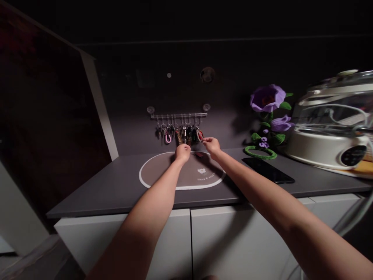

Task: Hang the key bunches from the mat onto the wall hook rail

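Several bunches of keys hang from hooks on a clear rail fixed to the dark wall. My right hand is closed in a pinch at the edge of a red and whitish keyring loop at the rail's right end. Just below the middle keys, my left hand is closed, its fingertips near a brown key fob; what it grips is hidden. A pink carabiner hangs further left. Behind my hands, a small dark red item lies on the mat.
Beneath my hands, an oval brown mat with a white rim lies on the grey counter. To the right are a black phone, purple flowers with a green ring base, and a white appliance with a clear cover.
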